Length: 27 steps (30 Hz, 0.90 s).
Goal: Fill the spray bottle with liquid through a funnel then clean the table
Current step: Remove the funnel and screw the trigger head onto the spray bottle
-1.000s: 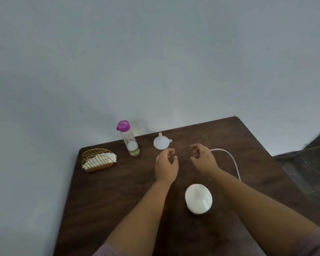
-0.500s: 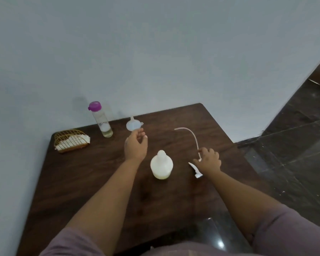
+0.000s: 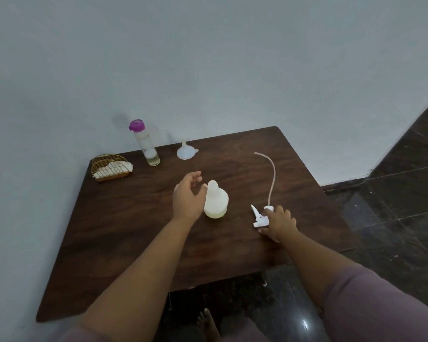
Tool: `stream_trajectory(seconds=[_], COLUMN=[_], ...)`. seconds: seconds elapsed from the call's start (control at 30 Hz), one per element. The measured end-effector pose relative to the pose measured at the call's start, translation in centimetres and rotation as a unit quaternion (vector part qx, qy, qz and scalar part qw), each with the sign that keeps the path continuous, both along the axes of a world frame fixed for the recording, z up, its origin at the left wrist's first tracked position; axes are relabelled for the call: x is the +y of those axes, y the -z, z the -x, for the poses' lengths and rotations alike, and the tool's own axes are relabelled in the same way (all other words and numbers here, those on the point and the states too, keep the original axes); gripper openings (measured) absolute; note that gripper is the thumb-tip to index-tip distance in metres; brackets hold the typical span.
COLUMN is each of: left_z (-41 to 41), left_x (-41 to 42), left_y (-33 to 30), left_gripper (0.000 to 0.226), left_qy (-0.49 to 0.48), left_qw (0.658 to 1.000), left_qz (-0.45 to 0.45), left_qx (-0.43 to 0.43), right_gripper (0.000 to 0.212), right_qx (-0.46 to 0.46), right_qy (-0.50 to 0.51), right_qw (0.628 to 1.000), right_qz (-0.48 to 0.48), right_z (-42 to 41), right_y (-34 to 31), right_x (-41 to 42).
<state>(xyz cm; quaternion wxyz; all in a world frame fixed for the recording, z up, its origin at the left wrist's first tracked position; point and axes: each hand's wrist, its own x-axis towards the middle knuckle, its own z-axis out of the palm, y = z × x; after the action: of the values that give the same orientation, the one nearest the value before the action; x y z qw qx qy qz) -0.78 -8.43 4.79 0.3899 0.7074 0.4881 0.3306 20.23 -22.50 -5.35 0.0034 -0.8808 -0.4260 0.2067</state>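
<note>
Two hands reach over the brown table (image 3: pixel 134 230). One, the left hand (image 3: pixel 187 198), is open, fingers spread, just beside the white spray bottle (image 3: pixel 216 201) that stands with no top near the middle. On the right, the right hand (image 3: pixel 278 222) rests on the white spray top (image 3: pixel 258 215), whose thin tube (image 3: pixel 272 176) curves away. Far back stand the funnel (image 3: pixel 186 151), a purple-capped bottle (image 3: pixel 146 143) and a wire basket (image 3: pixel 111 167).

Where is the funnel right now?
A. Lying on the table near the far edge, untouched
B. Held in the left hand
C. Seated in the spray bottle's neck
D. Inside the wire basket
A: the funnel lies on the table near the far edge, beyond the left hand and the spray bottle.
</note>
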Motion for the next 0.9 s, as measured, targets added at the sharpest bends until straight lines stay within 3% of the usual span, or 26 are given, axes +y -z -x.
stream_trajectory(seconds=[0.17,0.33,0.4,0.5,0.6,0.73,0.9], left_z=[1.7,1.3,0.9,0.5,0.6,1.1,1.4], left_x=[-2.3,-3.5,-3.7,-4.0,-4.0,-2.6,-0.7], left_y=[1.3,0.9,0.6,0.3,-1.0,-2.7,-3.6], left_gripper=[0.041,0.041,0.04,0.038,0.033,0.037,0.044], left_qy=[-0.003,-0.004,-0.005,-0.017,-0.062,-0.139,-0.125], left_qw=[1.0,0.999,0.999,1.0,0.996,0.979,0.984], left_qz=[0.007,0.004,0.005,0.012,0.054,0.136,0.123], left_qx=[0.027,0.04,0.037,0.019,-0.023,-0.069,-0.015], right_gripper=[0.058,0.062,0.054,0.035,0.034,0.028,0.031], right_qx=[0.066,0.161,0.18,0.113,0.022,-0.06,-0.107], right_qy=[0.034,0.076,0.085,0.07,0.046,-0.051,-0.175], right_qw=[0.995,0.966,0.947,0.923,0.898,0.881,0.848], right_qz=[-0.064,-0.19,-0.252,-0.361,-0.437,-0.467,-0.489], right_z=[1.8,2.7,2.8,3.2,3.4,3.6,3.8], right_y=[0.4,-2.9,-5.0,-8.2,-11.9,-15.5,-17.8], right_x=[-1.2,0.1,0.6,0.9,0.9,0.8,0.7])
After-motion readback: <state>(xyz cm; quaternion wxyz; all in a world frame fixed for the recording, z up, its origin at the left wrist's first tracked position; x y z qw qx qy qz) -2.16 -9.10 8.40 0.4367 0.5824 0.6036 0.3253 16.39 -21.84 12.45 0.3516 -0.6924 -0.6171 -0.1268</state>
